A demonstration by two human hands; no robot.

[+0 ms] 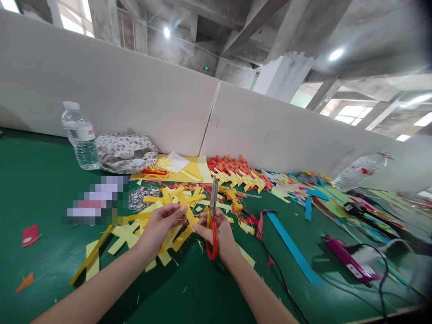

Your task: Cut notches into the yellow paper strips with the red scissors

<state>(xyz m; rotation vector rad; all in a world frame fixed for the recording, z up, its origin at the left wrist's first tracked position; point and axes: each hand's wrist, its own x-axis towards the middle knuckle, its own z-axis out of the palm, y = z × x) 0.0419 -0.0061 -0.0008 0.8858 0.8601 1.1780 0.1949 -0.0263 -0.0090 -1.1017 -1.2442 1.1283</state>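
Between thumb and fingers, my left hand [165,225] pinches a yellow paper strip [186,208]. My right hand [221,234] is closed around red-handled scissors [213,225], whose blades point up and away from me. The right thumb and fingertips also meet the lower end of that strip. Under and around both hands lies a pile of yellow paper strips [126,235], some loose and some crossing one another. Just behind the hands are small red, orange and yellow scraps [232,198].
A water bottle [81,137] stands back left beside a patterned cloth bag [124,150]. Woven paper pieces [236,171] lie along the white partition [151,99]. On the right are a blue strip [293,247], a purple power strip [353,261], cables and a tilted bottle [362,171].
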